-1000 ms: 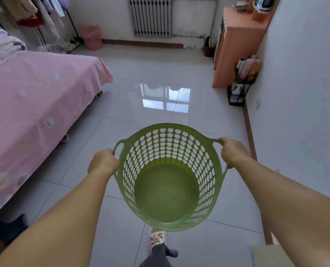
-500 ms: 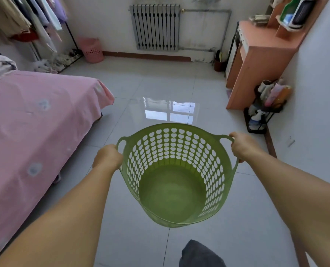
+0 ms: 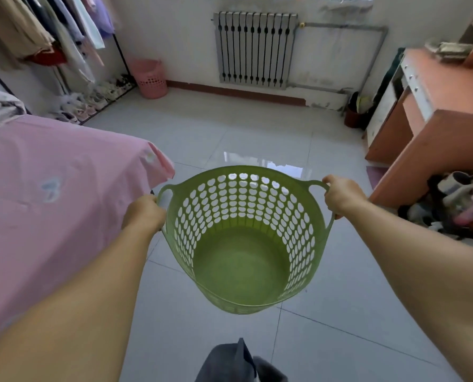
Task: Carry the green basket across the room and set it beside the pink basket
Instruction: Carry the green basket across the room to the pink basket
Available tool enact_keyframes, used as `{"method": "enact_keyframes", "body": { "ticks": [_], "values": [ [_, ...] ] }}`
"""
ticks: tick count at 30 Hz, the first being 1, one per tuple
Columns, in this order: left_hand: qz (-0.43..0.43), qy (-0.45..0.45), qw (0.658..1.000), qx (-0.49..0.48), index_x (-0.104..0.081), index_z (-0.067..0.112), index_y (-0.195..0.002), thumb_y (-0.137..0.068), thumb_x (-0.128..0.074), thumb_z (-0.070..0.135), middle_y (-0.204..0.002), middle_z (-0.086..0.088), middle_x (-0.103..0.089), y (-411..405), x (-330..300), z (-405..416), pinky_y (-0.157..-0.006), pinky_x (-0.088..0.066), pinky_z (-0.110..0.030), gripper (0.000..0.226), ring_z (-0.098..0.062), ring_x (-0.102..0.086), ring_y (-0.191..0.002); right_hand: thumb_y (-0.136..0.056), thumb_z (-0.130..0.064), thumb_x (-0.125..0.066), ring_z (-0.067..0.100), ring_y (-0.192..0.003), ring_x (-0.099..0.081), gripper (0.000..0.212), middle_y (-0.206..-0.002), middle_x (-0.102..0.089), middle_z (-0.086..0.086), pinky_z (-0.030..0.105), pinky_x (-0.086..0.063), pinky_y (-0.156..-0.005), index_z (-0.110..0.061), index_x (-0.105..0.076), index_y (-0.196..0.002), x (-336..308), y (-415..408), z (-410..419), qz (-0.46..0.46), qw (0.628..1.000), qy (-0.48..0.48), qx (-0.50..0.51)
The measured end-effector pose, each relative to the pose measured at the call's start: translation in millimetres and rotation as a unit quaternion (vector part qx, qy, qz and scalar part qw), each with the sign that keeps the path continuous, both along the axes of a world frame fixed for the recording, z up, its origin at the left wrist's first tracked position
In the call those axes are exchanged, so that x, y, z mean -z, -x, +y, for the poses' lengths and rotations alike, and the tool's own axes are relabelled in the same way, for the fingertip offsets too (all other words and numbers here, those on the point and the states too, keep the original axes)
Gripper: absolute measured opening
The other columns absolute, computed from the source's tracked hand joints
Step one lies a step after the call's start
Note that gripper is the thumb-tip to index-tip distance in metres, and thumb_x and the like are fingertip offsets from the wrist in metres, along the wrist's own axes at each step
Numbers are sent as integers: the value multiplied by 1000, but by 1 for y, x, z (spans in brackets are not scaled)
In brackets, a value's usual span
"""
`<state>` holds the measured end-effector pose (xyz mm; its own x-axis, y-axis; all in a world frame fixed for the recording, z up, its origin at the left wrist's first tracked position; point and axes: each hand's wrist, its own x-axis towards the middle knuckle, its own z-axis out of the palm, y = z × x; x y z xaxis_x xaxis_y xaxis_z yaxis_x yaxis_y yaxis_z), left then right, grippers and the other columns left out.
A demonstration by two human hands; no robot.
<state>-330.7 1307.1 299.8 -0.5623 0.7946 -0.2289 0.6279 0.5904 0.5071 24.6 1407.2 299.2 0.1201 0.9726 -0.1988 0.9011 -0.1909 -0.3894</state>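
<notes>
The left hand [image 3: 144, 213] is curled around the left handle of the green basket [image 3: 243, 266], and the right hand [image 3: 343, 195] is wrapped the same way around the right handle. Both arms reach forward from the bottom corners of the frame. The basket hangs in the air at the centre of the frame, above the pale tiled floor [image 3: 230, 133], its perforated wall and empty bottom facing the camera. A bed with a pink sheet [image 3: 50, 188] fills the left side, its corner just beside the left hand. At the right edge stands an orange desk [image 3: 436, 128], with a cluttered low rack [image 3: 456, 202] below it. The pink basket [image 3: 150, 78] stands on the floor in the upper left, well apart from the green one, next to a clothes rail [image 3: 50, 31] and rows of shoes [image 3: 92, 100]. A grey radiator [image 3: 254, 48] hangs on the far wall at upper centre.
</notes>
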Motion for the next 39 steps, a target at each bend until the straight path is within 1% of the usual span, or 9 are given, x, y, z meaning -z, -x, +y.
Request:
{"method": "enact_keyframes", "body": {
  "ticks": [2,6,9,13,15,20,28,34,39],
  "values": [
    [-10,-2,1000,-14,-64,9,-86,-85,-49,19,-81,-15,-67,23,0,50,-74,-56,-40,18,-35,-64,-77,-90,1,-40,33,-77,-65,44,-93,-53,11,45,-61,-69,-16,-51,-129,-1,26,58,-8,1000,-5,-14],
    [-42,-9,998,-38,-67,4,-82,-77,-49,2,-83,-22,-70,77,5,152,-82,-58,-49,20,-37,-68,-79,-90,1,-40,31,-75,-65,45,-95,-56,13,44,-61,-68,-17,-49,-130,5,79,170,-16,999,-9,-30],
    [-62,-30,997,-38,-68,-1,-87,-86,-47,10,-88,-27,-70,121,6,237,-84,-57,-52,24,-41,-69,-85,-89,3,-39,30,-75,-65,48,-95,-54,11,44,-61,-68,-17,-50,-131,9,120,256,-5,1000,-5,-22],
    [-59,-26,997,-35,-65,5,-78,-87,-46,10,-80,-21,-66,177,-2,349,-84,-57,-48,21,-39,-66,-82,-90,3,-38,31,-74,-67,48,-106,-60,16,46,-61,-69,-17,-49,-131,7,175,363,-4,1000,1,-12],
    [-41,-16,999,-18,-64,9,-75,-83,-48,6,-84,-21,-67,200,-7,398,-84,-57,-47,18,-40,-66,-85,-89,2,-38,33,-78,-66,47,-111,-60,17,48,-61,-70,-17,-49,-131,6,199,408,9,1000,2,-15],
    [-11,-8,1000,-27,-69,2,-93,-76,-47,-5,-87,-24,-70,268,-1,542,-83,-58,-49,29,-40,-68,-85,-89,4,-36,33,-80,-65,49,-115,-60,18,47,-61,-68,-16,-49,-132,14,264,549,24,1000,5,-18],
    [29,9,998,-50,-66,5,-96,-81,-41,-3,-96,-22,-68,362,9,748,-80,-55,-44,30,-41,-65,-89,-90,2,-40,34,-73,-70,40,-100,-60,15,48,-62,-63,-12,-55,-124,16,358,785,44,998,25,-43],
    [7,4,996,-84,-66,6,-91,-82,-42,4,-90,-20,-68,441,1,894,-70,-52,-38,25,-40,-65,-86,-88,2,-37,32,-74,-69,39,-97,-60,14,47,-62,-64,-13,-56,-118,-2,454,945,25,996,12,-86],
    [2,2,996,-91,-66,4,-96,-84,-44,-1,-92,-22,-69,526,15,1025,-80,-58,-47,25,-40,-66,-88,-88,4,-35,32,-74,-70,41,-97,-59,13,47,-62,-65,-13,-56,-120,10,535,1077,26,995,15,-90]
  ]
}}
